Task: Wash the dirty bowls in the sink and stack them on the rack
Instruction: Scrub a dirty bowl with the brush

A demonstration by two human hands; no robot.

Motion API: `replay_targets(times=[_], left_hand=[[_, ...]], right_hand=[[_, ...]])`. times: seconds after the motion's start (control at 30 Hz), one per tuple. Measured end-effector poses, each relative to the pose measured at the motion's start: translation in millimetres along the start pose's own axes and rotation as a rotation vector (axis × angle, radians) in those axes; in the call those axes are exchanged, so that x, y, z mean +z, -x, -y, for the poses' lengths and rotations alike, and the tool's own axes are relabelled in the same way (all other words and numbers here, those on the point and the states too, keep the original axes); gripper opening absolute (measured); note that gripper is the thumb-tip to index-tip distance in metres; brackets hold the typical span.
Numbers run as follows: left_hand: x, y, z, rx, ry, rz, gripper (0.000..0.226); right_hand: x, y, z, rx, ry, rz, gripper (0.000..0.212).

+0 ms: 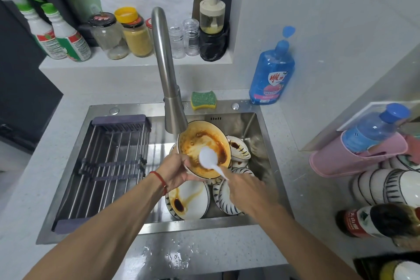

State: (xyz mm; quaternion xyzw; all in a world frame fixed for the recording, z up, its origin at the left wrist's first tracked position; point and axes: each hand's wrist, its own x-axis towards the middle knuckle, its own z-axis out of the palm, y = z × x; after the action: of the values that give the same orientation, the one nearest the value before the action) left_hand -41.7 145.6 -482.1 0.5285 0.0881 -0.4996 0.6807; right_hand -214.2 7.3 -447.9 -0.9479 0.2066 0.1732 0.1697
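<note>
- Two hands worked over the sink [268,157], both above the pile of dirty bowls [189,199] lying in its right half.
- Left hand [176,169] gripped the sauce-smeared bowl [203,145] by its near rim, fingers curled under it; bowl was tilted toward the camera, likely so the inside faced up for scraping.
- Bowl sat just below the faucet [167,79] spout, probably staged to catch water; no stream could be made out.
- Right hand [246,191] pinched the handle of a white spoon [210,160], its scoop resting inside the held bowl, apparently to clear it out first.
- Rack [109,163] lay across the left half of the sink, no bowls on it yet, close by for draining.
- Sponge [203,100] rested on the sink's back edge, right of the faucet, untouched.
- Soap bottle [271,70] stood behind the sink's right back corner.
- More bowls [386,185] lay stacked on the counter, right of the sink; clean or dirty, could not tell.
- Judged: washing barely started, first bowl in hand.
</note>
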Motion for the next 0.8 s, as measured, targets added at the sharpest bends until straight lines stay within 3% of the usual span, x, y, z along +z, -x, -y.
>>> replay_targets(times=[0.17,0.27,0.4,0.47,0.53,0.6,0.7,0.8], left_hand=[[-3.5,2.4,-1.8,0.008,0.011,-0.020,0.084],[-7.6,3.4,-0.6,-0.012,-0.004,-0.031,0.084],[-4.6,4.4,-8.3,-0.022,0.025,-0.089,0.071],[-3.4,3.7,-12.1,-0.096,0.046,-0.085,0.053],[-3.8,1.7,-16.5,-0.202,0.038,-0.079,0.051],[-2.6,0.8,-21.5,-0.261,0.018,-0.110,0.053],[0.1,-0.8,-27.8,-0.281,0.017,-0.134,0.039],[0.9,-7.2,-26.8,-0.250,-0.148,-0.132,0.059]], right_hand=[[5.8,0.6,-1.4,0.001,0.001,0.035,0.050],[-0.4,-11.6,-19.9,0.063,0.060,-0.070,0.047],[-4.4,-28.7,-36.0,0.161,-0.318,-0.166,0.034],[1.8,-32.4,-36.5,0.107,-0.431,-0.190,0.047],[6.4,-39.3,-36.3,0.054,-0.528,-0.244,0.069],[8.9,-47.8,-37.2,0.017,-0.625,-0.265,0.076],[3.3,-51.9,-39.4,0.037,-0.739,-0.308,0.054],[-5.4,-53.9,-41.5,0.053,-0.768,-0.358,0.043]])
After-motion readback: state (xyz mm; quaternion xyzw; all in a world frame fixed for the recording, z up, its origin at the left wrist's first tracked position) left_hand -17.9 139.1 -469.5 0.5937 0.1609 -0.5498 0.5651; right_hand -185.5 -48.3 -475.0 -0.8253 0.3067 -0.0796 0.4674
